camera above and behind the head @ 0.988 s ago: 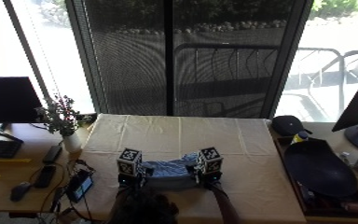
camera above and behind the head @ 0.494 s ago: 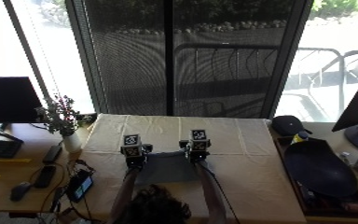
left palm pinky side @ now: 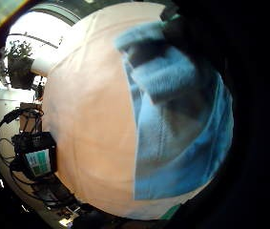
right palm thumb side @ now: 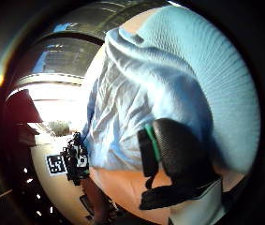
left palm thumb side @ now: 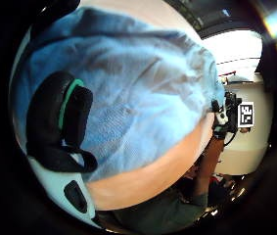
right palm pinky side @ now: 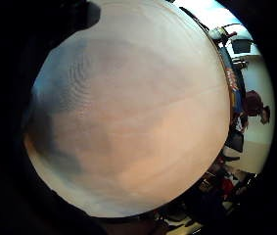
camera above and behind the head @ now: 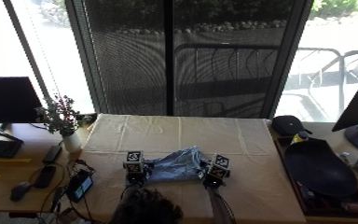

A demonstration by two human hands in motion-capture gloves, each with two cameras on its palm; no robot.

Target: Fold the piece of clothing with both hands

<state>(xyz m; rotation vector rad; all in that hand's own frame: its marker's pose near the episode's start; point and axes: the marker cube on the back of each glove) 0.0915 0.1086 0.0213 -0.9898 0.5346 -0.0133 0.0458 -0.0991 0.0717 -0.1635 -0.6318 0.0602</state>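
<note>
A light blue garment lies bunched on the cream tablecloth, near the front edge, with a flap reaching toward the far side. My left hand holds its left end and my right hand its right end. In the left thumb side palm view the black thumb presses into the blue fabric. The right thumb side palm view shows the same, the thumb curled over the cloth. A folded layer of the garment lies close under the left palm.
A plant in a white vase, a phone, a mouse and a keyboard lie left of the cloth. A black cap and a dark oval tray are at the right. Bare tablecloth stretches beyond the garment.
Half a second ago both hands were farther up the table and closer together. They have come back toward me and spread apart, and the garment now lies bunched between them.
</note>
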